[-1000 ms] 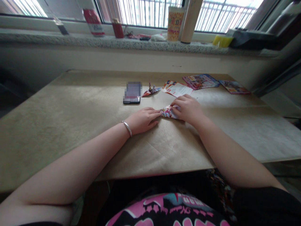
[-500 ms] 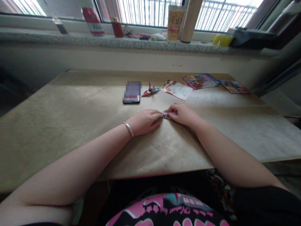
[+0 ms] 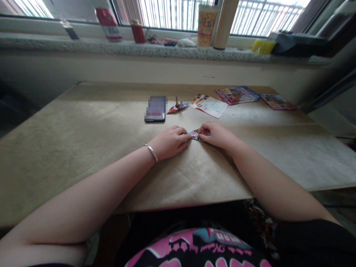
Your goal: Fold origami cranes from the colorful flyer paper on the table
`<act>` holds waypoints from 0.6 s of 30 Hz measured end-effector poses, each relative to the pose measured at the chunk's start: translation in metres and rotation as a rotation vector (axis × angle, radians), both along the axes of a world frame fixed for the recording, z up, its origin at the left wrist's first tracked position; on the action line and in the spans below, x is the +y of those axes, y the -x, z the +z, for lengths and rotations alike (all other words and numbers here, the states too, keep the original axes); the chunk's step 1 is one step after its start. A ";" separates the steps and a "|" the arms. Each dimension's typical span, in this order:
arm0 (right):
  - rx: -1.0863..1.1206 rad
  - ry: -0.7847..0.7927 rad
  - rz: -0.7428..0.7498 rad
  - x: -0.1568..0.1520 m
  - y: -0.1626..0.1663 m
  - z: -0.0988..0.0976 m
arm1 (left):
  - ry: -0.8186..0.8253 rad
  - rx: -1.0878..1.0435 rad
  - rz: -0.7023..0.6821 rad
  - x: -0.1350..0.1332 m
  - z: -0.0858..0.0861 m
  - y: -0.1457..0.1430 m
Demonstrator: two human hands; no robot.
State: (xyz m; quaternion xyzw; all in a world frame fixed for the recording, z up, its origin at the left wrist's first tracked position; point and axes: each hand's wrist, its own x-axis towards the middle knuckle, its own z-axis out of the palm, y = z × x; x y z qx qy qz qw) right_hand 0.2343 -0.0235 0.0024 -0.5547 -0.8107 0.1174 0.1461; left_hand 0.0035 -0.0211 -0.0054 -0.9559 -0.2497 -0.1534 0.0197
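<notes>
A small piece of folded, colourfully printed paper (image 3: pixel 194 134) lies on the table between my hands. My left hand (image 3: pixel 171 141) rests at its left tip, with the index finger and thumb closed there. From the right, my right hand (image 3: pixel 216 134) pinches the paper between thumb and curled fingers, covering its right part. A folded paper crane (image 3: pixel 178 107) stands just beyond, beside a phone (image 3: pixel 156 108) with a blurred screen.
Printed sheets (image 3: pixel 211 105) and stacks of colourful leaflets (image 3: pixel 239 95) lie at the table's (image 3: pixel 83 148) back right. Along the granite windowsill (image 3: pixel 167 51) stand a patterned cup (image 3: pixel 206 27), a red-and-white can (image 3: pixel 108 24), a red jar (image 3: pixel 138 32) and a yellow item (image 3: pixel 263 46).
My left hand's fingers have drawn back slightly at the paper's left tip, so more of the paper shows. My right hand keeps its pinch in nearly the same place.
</notes>
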 end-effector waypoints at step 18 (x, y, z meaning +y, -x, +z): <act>-0.112 -0.005 -0.017 0.011 -0.006 -0.006 | 0.006 -0.019 0.000 0.002 0.003 0.001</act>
